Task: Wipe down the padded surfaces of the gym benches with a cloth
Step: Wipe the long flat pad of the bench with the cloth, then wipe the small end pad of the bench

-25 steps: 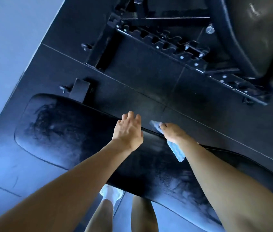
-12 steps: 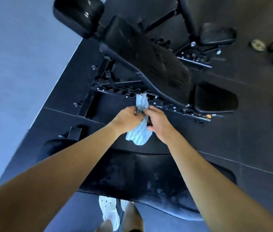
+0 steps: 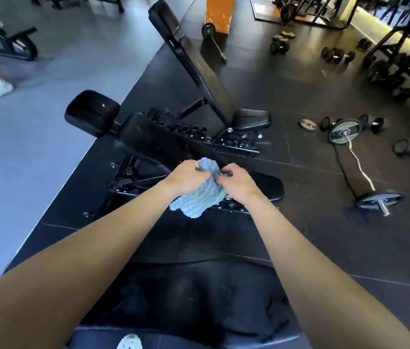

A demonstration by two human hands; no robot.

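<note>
Dark rubber gym flooring [image 3: 324, 248] runs under everything we see. Our left hand [image 3: 189, 177] and right hand [image 3: 236, 183] meet in mid-air. The fingers of both are curled into the blue wavy-patterned cloth [image 3: 202, 197], which hangs bunched between them and touches no pad. Below our forearms lies the flat black padded bench [image 3: 199, 298]; beyond the hands stands the tilted black padded bench [image 3: 153, 139].

We judge the risks as these. A wadded cloth would smear and skip patches. A loose grip could drop it onto the floor, where it would pick up grit. Stepping round, we might trip on the black bench frame [image 3: 133, 182] or on the silver curl bar [image 3: 355, 157] lying to the right.
</note>
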